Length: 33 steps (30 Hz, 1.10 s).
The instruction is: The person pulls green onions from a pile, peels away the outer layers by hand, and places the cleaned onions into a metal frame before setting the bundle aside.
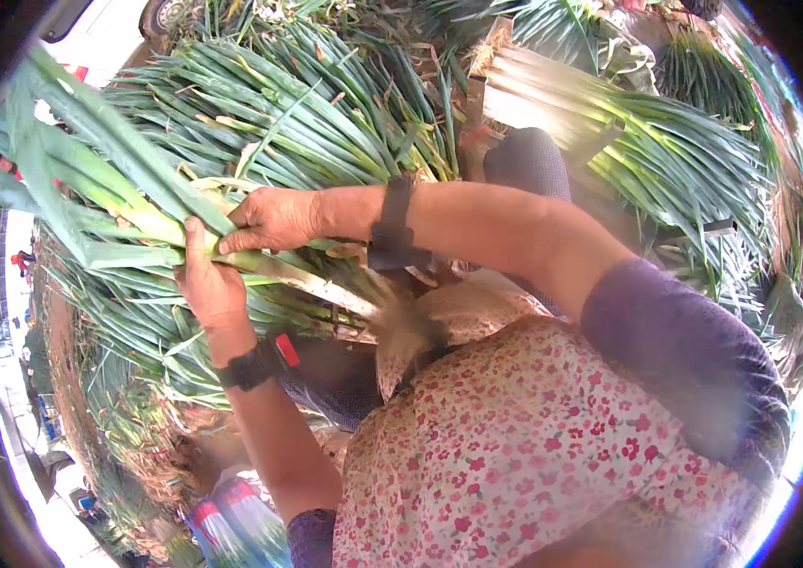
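Observation:
A long green onion [312, 284] lies slantwise across my lap. Its pale root end points toward my apron and its broad green leaves fan out to the upper left. My left hand [209, 284] is closed around the stalk where white turns to green, thumb on top. Right beside it, my right hand [274, 220] pinches a leaf at its base against the same stalk, fingers curled in. The root end is blurred near my apron. Under and beyond both hands spreads a thick heap of green onions [278, 104], some with dry yellowish leaves.
At the upper right rests a stack of green onions with clean white stalks [544, 90], roots toward the far left. Below left are dry trimmings [136, 454] and a clear plastic-wrapped bundle [236, 516]. A wheel [167, 14] shows at the top left.

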Available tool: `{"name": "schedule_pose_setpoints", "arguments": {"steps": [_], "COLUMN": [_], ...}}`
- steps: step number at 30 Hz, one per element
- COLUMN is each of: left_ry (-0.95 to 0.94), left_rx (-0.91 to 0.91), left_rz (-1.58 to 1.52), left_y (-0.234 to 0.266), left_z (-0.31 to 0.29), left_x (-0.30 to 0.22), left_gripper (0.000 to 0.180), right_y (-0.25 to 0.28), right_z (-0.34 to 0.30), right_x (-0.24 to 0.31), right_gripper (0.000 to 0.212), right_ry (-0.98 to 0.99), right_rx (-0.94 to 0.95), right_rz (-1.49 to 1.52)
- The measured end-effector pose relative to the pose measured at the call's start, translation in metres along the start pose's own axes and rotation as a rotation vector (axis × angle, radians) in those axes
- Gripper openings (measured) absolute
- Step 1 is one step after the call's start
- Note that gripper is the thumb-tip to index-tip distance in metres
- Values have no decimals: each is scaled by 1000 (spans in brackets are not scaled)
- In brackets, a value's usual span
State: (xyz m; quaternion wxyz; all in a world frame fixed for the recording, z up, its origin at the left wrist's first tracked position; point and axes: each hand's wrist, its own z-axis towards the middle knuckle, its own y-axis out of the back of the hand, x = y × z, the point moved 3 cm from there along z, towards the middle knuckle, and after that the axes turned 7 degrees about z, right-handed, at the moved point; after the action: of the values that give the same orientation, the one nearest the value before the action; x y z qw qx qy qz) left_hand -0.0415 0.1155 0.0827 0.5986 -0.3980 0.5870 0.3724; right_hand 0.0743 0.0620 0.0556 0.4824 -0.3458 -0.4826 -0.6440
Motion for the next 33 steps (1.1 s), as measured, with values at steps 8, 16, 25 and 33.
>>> {"name": "schedule_pose_setpoints", "arguments": {"steps": [8,16,25,33], "left_ry": [-101,-54,-86,-58], "left_rx": [256,166,196,458], "left_rz": [-398,-431,-334,-315], "left_y": [63,65,-7,-34], "left_z": [34,31,-11,5], "left_x": [-6,-21,29,25], "left_gripper": [32,42,40,63], "right_y": [-12,6,12,8], "right_z": [-141,-110,-53,-44], "right_x": [-142,-93,-7,2], "right_gripper": [35,68,35,37], "right_ry": [-741,-409,17,45], "right_rx": [119,-353,-457,-347], "right_rz": [-311,-8,493,470]}}
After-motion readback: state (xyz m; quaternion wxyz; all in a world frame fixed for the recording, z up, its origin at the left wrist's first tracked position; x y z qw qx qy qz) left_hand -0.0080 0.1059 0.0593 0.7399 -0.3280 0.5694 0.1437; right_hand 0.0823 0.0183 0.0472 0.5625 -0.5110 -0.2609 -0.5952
